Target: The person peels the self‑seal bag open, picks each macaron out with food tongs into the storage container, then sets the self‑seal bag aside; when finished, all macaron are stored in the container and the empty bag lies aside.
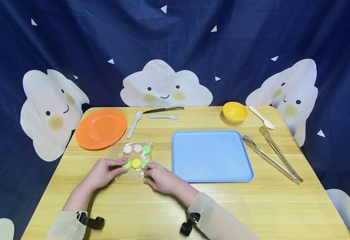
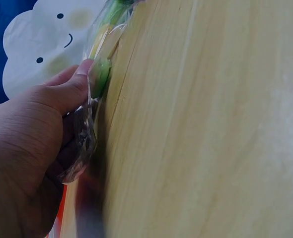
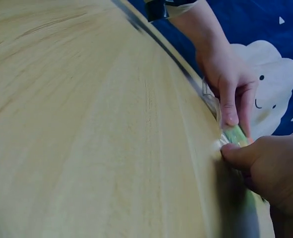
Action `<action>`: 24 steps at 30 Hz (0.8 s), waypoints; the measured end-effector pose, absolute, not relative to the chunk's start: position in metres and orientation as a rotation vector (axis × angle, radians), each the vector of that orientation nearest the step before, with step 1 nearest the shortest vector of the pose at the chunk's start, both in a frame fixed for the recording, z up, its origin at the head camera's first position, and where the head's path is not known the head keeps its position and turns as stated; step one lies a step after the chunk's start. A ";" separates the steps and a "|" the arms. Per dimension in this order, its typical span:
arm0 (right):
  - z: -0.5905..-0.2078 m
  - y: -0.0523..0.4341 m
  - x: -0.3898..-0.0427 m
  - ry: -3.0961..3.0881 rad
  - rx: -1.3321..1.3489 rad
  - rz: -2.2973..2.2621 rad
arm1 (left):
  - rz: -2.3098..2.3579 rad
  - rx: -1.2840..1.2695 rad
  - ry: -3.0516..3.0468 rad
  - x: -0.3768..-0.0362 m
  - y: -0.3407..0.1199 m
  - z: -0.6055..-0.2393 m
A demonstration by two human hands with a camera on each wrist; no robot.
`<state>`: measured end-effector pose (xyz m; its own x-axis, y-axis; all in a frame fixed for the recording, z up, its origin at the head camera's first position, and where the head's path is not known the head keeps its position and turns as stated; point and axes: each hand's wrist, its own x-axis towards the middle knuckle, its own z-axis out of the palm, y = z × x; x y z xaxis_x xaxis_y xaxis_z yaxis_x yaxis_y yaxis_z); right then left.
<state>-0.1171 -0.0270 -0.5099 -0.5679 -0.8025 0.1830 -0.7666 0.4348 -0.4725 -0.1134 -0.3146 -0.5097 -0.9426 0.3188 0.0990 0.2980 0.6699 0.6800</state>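
Clear bag (image 1: 132, 159) of round pastel sweets lies flat on the counter (image 1: 151, 203), btwn orange plate (image 1: 101, 128) and blue tray (image 1: 210, 155); I see both hands on its near edge. Left hand (image 1: 104, 172): thumb and fingers pinching the film by a green sweet (image 2: 101, 77); right hand (image 1: 159, 177): fingertips pinching the bag's near right corner, grip narrow, curled. My read: bag v. light, film thin, crinkly and slippery, sweets inside prob. brittle; best held by bare film at the edge or corners, not over the sweets; squeeze gently. Tongs (image 1: 272, 157) lie right of the tray, untouched.
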 end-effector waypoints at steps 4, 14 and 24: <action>-0.508 -0.027 -0.117 2.626 -1.466 -0.751 | 1.172 0.515 2.834 -0.113 -0.315 -0.509; -0.512 -0.029 -0.114 2.671 -1.413 -0.723 | 1.177 0.515 2.848 -0.112 -0.314 -0.510; -0.508 -0.025 -0.113 2.564 -1.128 -1.082 | 1.163 0.507 2.867 -0.112 -0.314 -0.513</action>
